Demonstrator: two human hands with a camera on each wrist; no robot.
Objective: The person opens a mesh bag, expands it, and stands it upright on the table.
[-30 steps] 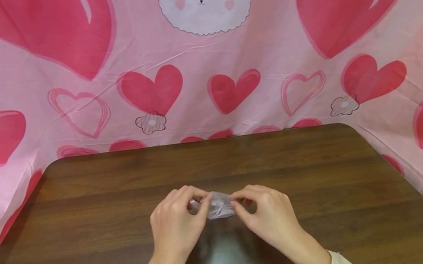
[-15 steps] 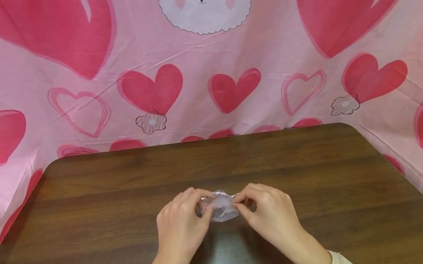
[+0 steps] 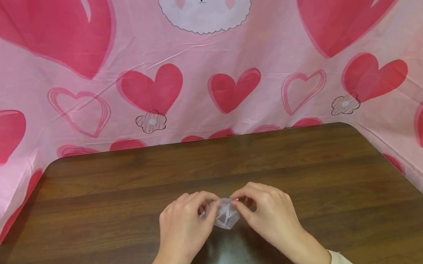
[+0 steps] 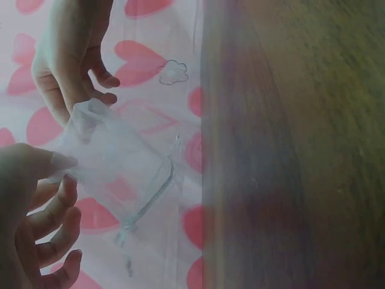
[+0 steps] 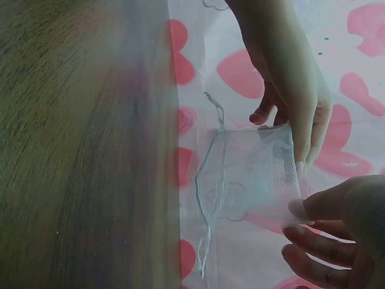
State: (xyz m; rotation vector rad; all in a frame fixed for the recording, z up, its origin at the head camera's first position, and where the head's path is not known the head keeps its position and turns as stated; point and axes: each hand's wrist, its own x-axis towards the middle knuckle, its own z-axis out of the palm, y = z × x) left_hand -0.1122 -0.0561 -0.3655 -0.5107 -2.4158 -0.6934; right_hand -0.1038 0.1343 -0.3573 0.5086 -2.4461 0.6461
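Left hand (image 3: 181, 226): nearly closed at thumb and forefinger, in a fine pinch on one corner of a small, sheer, whitish pouch of fine mesh (image 3: 227, 216); remaining fingers loosely bent. Right hand (image 3: 270, 206): similar pinch on the opposite corner. Pouch slung between the two sets of fingertips, apparently clear of the dark brown, wood-grained tabletop with rounded corners (image 3: 95, 218). In both wrist views, at the end away from the fingers: thin, pale grey-green drawstring cord (image 5: 198, 183) with loose trailing ends. Beyond: pink cloth printed with red hearts (image 3: 263, 42). Contents of the pouch, if any: not discernible. Possible faults, by judgement: escape of a corner, owing to thin, probably slippery mesh and a hold at the very edge; distortion of the weave, from uneven pulling apart; snagging or knotting of the cord, from turning the pouch with ends unguided.
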